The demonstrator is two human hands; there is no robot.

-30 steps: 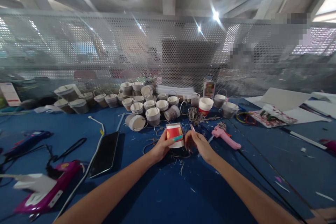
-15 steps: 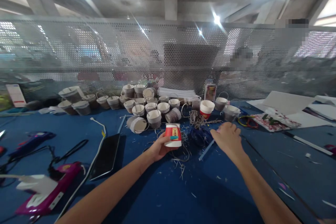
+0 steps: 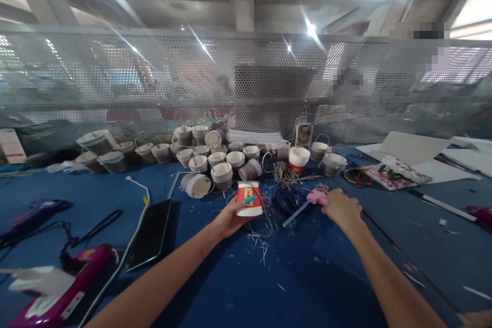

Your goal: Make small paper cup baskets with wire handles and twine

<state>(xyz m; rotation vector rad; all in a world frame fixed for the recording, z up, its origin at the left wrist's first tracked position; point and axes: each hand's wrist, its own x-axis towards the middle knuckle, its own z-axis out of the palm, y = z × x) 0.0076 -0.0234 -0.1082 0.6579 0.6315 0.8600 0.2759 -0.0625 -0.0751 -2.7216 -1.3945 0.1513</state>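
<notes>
My left hand (image 3: 231, 219) is closed around a red and white paper cup (image 3: 249, 208), held upside down with its wide rim low. A strand of grey twine (image 3: 271, 218) hangs in a loop beside the cup. A teal patch shows at my thumb tip, against the cup's label. My right hand (image 3: 342, 208) is curled around the handle end of a pink glue gun (image 3: 317, 196); the handle itself is hidden by the fingers. A pale glue stick (image 3: 295, 214) juts from the gun toward the lower left.
Behind stand several twine-wrapped cups (image 3: 222, 175), a plain red and white cup (image 3: 299, 158) and a twine bundle (image 3: 284, 174). A phone (image 3: 150, 233) and magenta power strip (image 3: 65, 287) lie left. White sheets (image 3: 418, 151) are at right. A perforated screen (image 3: 207, 77) rises behind the table.
My right hand has shifted right and slightly nearer, uncovering more of the pink glue gun. My left hand still holds the cup in about the same place. The view has turned slightly.
</notes>
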